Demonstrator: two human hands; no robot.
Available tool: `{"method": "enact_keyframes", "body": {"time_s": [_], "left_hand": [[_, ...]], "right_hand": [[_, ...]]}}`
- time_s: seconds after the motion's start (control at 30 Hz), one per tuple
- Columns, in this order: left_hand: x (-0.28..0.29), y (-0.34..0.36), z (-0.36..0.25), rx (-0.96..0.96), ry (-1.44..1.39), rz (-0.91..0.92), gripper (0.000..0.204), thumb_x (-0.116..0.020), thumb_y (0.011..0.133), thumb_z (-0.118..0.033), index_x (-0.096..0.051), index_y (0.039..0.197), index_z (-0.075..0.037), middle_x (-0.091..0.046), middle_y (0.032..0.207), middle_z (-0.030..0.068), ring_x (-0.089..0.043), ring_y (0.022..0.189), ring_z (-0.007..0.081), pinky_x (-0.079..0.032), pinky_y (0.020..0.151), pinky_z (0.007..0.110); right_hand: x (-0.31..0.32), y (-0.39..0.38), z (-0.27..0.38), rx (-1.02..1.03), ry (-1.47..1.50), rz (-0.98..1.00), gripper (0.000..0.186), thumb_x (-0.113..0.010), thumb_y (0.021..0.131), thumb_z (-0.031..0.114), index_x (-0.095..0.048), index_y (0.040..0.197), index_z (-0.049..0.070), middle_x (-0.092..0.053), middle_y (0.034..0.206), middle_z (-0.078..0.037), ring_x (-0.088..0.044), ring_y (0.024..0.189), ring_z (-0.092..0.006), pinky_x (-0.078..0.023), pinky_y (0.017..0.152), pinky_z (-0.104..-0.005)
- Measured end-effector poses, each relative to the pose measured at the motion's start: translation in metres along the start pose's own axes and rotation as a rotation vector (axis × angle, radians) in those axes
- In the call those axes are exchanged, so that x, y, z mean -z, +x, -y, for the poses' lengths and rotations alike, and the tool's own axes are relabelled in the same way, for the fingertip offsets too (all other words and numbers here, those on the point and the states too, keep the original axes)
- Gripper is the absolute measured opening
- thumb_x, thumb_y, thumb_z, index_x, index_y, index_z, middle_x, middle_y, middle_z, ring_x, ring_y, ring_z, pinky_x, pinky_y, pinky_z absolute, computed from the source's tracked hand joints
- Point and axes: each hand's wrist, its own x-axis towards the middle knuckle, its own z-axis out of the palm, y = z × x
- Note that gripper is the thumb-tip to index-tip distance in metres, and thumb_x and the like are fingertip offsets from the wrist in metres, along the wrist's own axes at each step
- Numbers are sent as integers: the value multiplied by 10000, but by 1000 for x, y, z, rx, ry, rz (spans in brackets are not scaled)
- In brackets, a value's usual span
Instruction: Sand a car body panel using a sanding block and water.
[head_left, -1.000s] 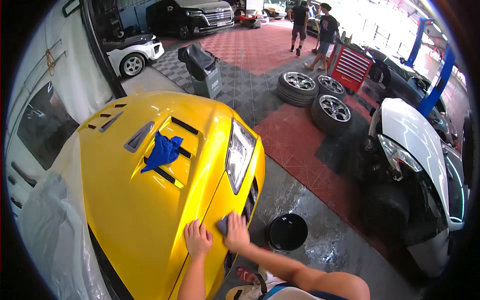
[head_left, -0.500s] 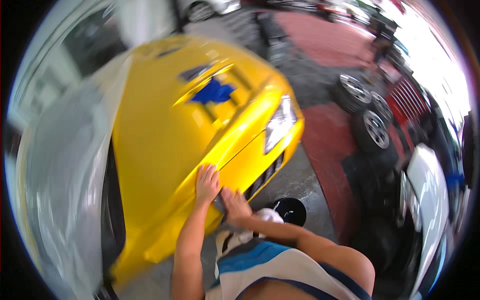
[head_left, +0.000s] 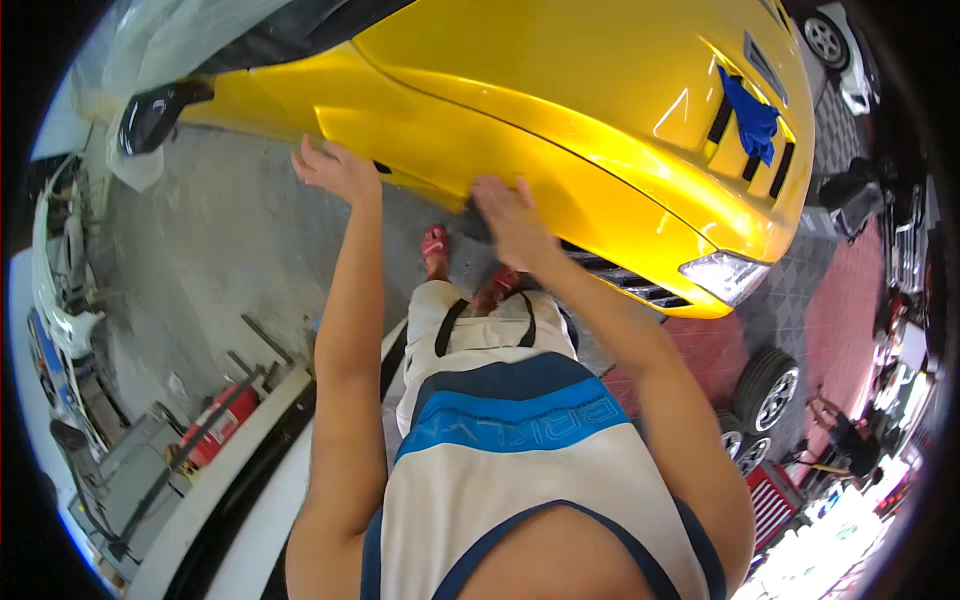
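A yellow car's side and front fender (head_left: 530, 170) curve across the top, in front of me. My left hand (head_left: 338, 172) is raised near the lower side panel, open, fingers loosely bent and apart. My right hand (head_left: 512, 220), slightly blurred, is against the fender, holding a dark pad (head_left: 473, 218) mostly hidden under its fingers. A blue cloth (head_left: 750, 120) lies over the hood vents at upper right, and a black side mirror (head_left: 150, 120) sticks out at upper left.
Clear plastic sheeting (head_left: 150, 40) covers the car's cabin. My sandalled feet stand below it. A red cylinder (head_left: 220, 422) and loose parts are at lower left. Stacked wheels (head_left: 765, 390), a red tool chest (head_left: 770, 505) and another person (head_left: 855, 440) are at right.
My view has swung round toward the car's side. My left hand has lifted from the hood's edge and moved away from my right hand, which stays at the fender with the pad.
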Motion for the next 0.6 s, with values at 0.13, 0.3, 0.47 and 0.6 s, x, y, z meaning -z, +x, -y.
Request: {"method": "enact_keyframes", "body": {"time_s": [0.13, 0.3, 0.47, 0.6], "left_hand": [[-13, 17, 32, 134, 8, -15, 486, -465, 1041, -228, -437, 1436, 54, -296, 1535, 347, -308, 1407, 520, -282, 1162, 571], [-67, 20, 44, 194, 171, 66, 496, -430, 1057, -277, -423, 1463, 8, -330, 1544, 300, -338, 1430, 478, -257, 1182, 600], [-81, 18, 34, 266, 403, 20, 445, -416, 1064, -313, -450, 1436, -73, -432, 1479, 216, -448, 1337, 431, -333, 1113, 572], [-85, 22, 17, 313, 484, 48, 483, -396, 1065, -336, -389, 1478, -86, -436, 1475, 205, -433, 1367, 419, -312, 1141, 587]], "right_hand": [[49, -120, -80, -140, -39, 272, 834, -655, 778, 109, -362, 1551, 1, -332, 1651, -135, -272, 1552, -299, -106, 1263, -564], [20, -38, -41, -73, -79, 242, 818, -616, 827, 151, -325, 1577, 1, -297, 1672, -135, -265, 1549, -319, -125, 1257, -562], [28, 34, -16, 157, -126, 181, 710, -528, 900, 161, -350, 1570, 8, -308, 1670, -135, -281, 1548, -297, -147, 1253, -560], [39, -70, -62, 100, -87, 217, 644, -507, 924, 161, -406, 1539, 2, -345, 1652, -155, -302, 1543, -292, -135, 1251, -574]]}}
